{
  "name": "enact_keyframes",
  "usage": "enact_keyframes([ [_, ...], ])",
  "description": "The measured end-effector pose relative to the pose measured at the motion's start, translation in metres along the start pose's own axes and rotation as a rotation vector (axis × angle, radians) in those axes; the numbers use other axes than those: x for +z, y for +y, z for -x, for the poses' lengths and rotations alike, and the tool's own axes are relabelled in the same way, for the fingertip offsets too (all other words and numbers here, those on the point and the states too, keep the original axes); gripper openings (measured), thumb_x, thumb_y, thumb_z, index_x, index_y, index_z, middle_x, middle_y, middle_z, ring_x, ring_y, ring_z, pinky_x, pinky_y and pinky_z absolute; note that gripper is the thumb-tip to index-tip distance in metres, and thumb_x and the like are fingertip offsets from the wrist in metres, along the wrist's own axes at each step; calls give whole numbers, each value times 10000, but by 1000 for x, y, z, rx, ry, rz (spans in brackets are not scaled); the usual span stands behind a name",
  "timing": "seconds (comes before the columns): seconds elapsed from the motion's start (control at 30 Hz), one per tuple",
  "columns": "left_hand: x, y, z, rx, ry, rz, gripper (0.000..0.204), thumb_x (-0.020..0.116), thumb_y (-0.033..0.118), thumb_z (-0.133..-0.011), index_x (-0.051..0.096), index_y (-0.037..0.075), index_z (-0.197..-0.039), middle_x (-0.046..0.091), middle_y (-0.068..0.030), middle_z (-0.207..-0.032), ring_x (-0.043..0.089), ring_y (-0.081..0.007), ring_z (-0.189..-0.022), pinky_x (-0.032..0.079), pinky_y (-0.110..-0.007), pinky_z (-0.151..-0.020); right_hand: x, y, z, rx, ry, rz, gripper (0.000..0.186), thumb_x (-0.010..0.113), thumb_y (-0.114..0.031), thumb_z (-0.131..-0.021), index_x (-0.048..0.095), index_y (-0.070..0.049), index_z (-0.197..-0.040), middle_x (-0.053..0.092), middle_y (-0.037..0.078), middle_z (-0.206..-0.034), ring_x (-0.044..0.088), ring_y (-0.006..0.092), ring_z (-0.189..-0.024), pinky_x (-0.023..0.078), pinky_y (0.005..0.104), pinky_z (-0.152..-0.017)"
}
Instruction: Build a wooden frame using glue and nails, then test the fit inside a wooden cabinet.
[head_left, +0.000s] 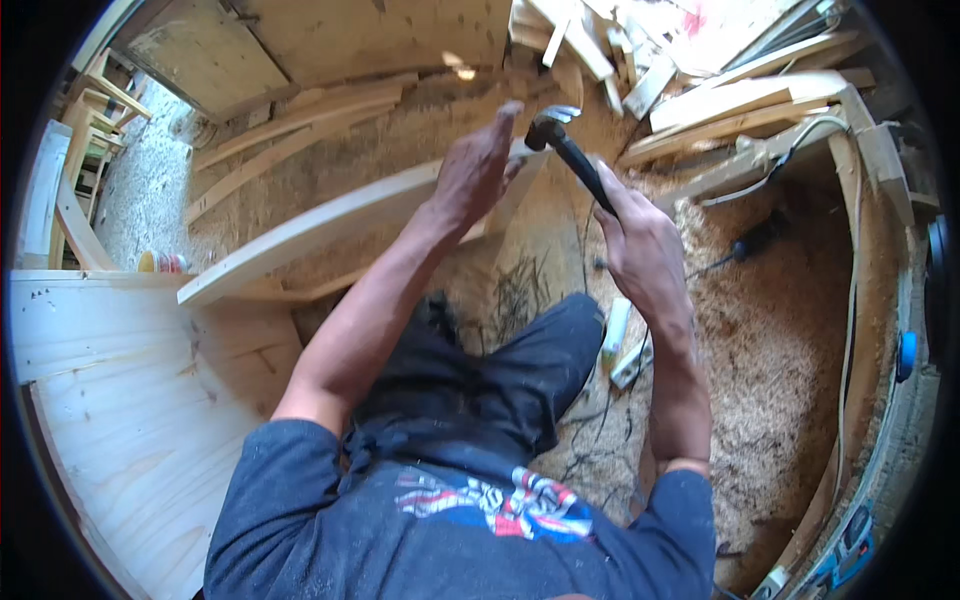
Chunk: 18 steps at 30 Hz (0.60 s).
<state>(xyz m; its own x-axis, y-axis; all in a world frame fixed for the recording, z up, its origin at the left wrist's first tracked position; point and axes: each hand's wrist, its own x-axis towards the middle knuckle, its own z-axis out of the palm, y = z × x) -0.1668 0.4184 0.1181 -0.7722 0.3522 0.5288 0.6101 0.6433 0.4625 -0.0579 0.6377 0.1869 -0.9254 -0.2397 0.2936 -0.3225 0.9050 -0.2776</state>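
Observation:
My left hand is at the far end of a long, pale curved board, fingers raised along it and thumb tucked by it; its grip is partly hidden. My right hand is closed round the black handle of a claw hammer, whose metal head is raised just right of my left fingertips, over the board's end. Below the board, my knees in dark trousers rest above a worn wooden surface.
A plywood panel fills the lower left. Stacked offcuts lie at the upper right. A cable runs along the right-hand frame. A dark tool lies in sawdust; a blue power tool sits lower right. A small tub stands left.

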Motion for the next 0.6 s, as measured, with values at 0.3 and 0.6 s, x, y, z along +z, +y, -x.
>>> enact_keyframes([
  [0.3, -3, 3, 6, -19, -17, 34, 729, 831, 125, -839, 388, 99, -1418, 722, -206, -1016, 734, -394, -893, 582, -472, -752, -18, -13, 24, 157, 71, -53, 417, 582, -114, -1013, 564, -30, -1421, 712, 253, -1101, 713, 422, -921, 548, 503, -797],
  [0.6, -111, -40, 70, -151, -75, -3, 358, 826, 180, -841, 743, 32, -1156, 732, -158, -1066, 718, -318, -933, 582, -406, -820, 172, 36, 348, 1102, 360, -24, 417, 617, -145, -933, 641, -40, -1336, 672, 244, -1102, 640, 436, -1014, 485, 501, -884],
])
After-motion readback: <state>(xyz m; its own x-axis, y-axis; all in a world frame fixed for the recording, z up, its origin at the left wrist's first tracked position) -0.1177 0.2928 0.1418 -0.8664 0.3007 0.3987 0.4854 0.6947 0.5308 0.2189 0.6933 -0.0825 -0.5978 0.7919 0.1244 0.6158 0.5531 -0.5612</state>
